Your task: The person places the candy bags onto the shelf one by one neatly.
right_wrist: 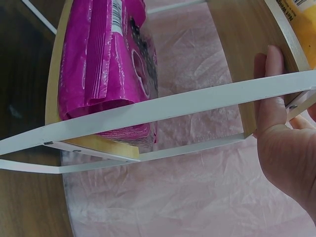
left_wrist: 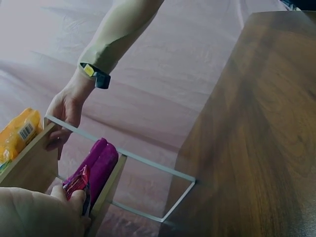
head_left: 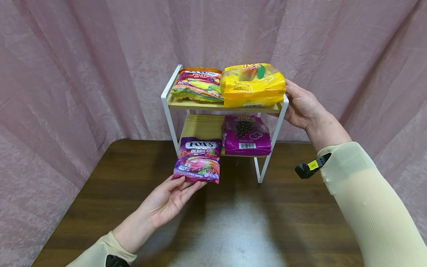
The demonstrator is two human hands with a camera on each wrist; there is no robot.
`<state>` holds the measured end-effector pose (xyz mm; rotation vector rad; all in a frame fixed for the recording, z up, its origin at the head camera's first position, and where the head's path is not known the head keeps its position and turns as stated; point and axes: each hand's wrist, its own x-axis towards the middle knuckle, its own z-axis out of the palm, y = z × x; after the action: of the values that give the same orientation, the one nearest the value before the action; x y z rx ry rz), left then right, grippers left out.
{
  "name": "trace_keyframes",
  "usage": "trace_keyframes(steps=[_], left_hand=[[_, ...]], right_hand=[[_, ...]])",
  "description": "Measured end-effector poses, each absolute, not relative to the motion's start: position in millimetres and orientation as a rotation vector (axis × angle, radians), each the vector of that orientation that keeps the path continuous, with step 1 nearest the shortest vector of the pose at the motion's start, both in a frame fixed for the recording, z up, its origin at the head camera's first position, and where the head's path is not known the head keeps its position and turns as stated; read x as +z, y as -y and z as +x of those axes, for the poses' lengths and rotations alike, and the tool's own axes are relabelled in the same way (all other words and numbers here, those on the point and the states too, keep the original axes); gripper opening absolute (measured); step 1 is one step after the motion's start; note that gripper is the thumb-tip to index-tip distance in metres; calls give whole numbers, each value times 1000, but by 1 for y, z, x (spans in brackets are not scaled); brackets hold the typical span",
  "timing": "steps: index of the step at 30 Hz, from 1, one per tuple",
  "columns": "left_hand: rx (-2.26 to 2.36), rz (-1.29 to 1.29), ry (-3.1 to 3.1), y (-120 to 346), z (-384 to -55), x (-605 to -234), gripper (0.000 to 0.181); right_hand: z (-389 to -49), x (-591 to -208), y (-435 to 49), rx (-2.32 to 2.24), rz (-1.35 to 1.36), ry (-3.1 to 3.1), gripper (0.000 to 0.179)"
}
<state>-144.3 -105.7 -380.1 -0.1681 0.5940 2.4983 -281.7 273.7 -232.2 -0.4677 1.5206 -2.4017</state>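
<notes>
My left hand (head_left: 188, 183) holds a purple Fox's Berries sweet bag (head_left: 199, 160) by its near edge, at the front left of the lower shelf of a small white two-tier rack (head_left: 166, 100). In the left wrist view the bag (left_wrist: 76, 182) shows just past my left hand (left_wrist: 34, 215). My right hand (head_left: 291, 99) grips the rack's upper right side, beside a yellow bag (head_left: 252, 85). The right wrist view shows that hand (right_wrist: 284, 148) with its thumb along the white frame bar (right_wrist: 173, 106).
A multicoloured Fruits bag (head_left: 197, 84) lies on the top shelf's left half. A magenta bag (head_left: 245, 135) fills the lower shelf's right half. The rack stands at the back of a dark wooden table (head_left: 233, 222), with a pink curtain (head_left: 66, 74) behind.
</notes>
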Motion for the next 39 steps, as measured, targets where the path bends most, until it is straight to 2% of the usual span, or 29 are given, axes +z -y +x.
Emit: trace_keyframes(steps=[29,39], left_hand=[[2508,-156,-657,95,-159,-373,54],[2551,-272,-553,85,-160,-375,60]], right_hand=[[-281,-234,-275,-2411,-461,-1514,48],[-282,-234,-275,-2405,-476,-1514,50]])
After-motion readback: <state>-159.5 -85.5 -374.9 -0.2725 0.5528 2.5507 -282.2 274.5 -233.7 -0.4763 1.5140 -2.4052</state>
